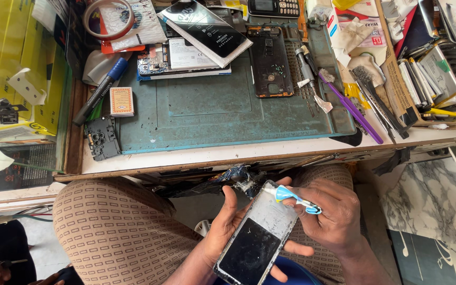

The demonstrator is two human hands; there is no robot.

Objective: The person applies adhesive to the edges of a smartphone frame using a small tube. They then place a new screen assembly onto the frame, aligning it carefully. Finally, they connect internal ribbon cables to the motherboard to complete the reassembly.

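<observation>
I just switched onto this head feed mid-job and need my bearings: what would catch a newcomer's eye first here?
First, low in the middle: the left hand cradles a phone panel over the lap, while the right hand presses a small blue and white tube to its top edge. Above, a worn teal work mat fills the bench, with an opened phone body at its upper right and a purple tool beside it.

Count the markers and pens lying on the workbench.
2 that I can tell: a black marker with a blue cap at the green mat's left edge, and a purple pen at its right edge. The clutter may hide more.
</observation>
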